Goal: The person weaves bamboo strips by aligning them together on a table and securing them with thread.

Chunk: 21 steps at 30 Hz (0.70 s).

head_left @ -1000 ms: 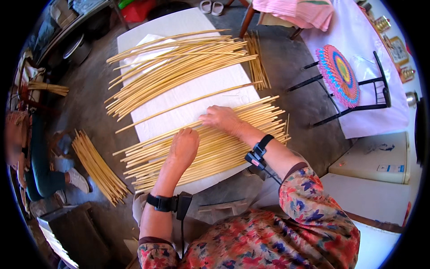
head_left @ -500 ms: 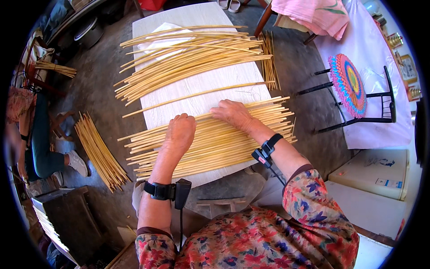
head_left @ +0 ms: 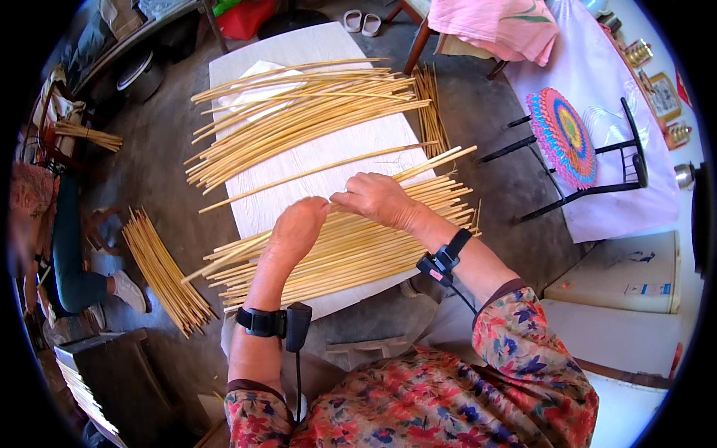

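My left hand [head_left: 297,224] is closed on a couple of pale yellow sticks, lifted at an angle over a long row of similar sticks [head_left: 351,261] lying side by side on the near part of a white board [head_left: 284,183]. My right hand [head_left: 373,200] pinches the same sticks just to the right, close to my left fingertips. Beyond them a single stick [head_left: 321,166] lies across the bare middle of the board. A larger loose pile [head_left: 299,123] covers the far part, partly over a white sheet [head_left: 239,89].
Stick bundles lie on the floor [head_left: 164,269] at left and beside the board [head_left: 432,112]. A seated person's leg [head_left: 78,276] is at far left. A black chair with a colourful round mat [head_left: 564,138], a pink-covered seat [head_left: 493,26] and white cabinets [head_left: 612,276] stand around.
My hands have drawn closer together and lifted sticks out of the near row, which now slant above it from lower left to upper right.
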Motion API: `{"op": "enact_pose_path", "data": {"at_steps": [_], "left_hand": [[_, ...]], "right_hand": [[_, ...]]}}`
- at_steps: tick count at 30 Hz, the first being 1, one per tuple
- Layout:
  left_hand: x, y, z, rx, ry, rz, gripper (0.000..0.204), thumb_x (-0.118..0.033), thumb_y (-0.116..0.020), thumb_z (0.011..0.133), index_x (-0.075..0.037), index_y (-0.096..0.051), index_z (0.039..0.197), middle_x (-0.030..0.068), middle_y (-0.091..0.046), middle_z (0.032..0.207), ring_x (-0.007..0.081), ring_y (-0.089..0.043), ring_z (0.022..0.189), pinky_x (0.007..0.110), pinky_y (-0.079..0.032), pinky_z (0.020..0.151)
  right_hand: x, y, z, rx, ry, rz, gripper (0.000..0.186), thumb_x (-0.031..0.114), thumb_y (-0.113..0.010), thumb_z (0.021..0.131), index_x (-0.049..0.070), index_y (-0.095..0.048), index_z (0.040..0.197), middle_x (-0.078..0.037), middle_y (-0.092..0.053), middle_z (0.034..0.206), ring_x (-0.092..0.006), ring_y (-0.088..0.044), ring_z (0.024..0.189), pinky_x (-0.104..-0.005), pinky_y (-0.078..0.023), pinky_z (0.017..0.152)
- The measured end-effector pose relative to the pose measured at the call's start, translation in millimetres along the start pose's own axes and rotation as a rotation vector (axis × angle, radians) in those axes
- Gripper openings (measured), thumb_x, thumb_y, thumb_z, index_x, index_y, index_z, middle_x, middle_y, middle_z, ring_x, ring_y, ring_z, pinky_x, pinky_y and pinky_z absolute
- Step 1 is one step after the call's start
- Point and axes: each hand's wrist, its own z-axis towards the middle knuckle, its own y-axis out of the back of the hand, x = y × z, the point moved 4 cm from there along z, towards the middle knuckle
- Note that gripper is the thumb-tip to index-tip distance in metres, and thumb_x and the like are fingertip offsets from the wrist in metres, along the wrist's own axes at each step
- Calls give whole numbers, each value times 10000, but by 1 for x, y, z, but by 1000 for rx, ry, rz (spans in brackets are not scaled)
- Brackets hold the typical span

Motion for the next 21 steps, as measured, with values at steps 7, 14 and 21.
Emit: {"op": "enact_pose_path", "data": {"at_steps": [7,14,21], "left_hand": [[-30,22,-19,393,205,-559,237,-151,-404,900,-1,-565,812,73,-604,689,140,-576,576,265,-452,534],[-54,42,-54,514,285,-732,270,-224,-430,932,-8,-582,873,2,-523,628,60,-446,489,200,-356,429],[-68,44,-89,470,364,-844,265,-253,-458,929,-28,-594,891,-20,-486,617,51,-400,480,194,-312,418]], "right_hand": [[30,43,0,-31,193,-61,176,241,-598,756,135,-582,896,-13,-457,687,-174,-527,682,-291,-436,561],[61,66,-6,-164,290,-1,209,200,-600,735,130,-598,932,-2,-427,673,-165,-501,650,-278,-414,532],[87,75,-11,-142,369,7,177,149,-558,746,101,-594,913,-11,-462,698,-163,-521,702,-272,-435,580]]}}
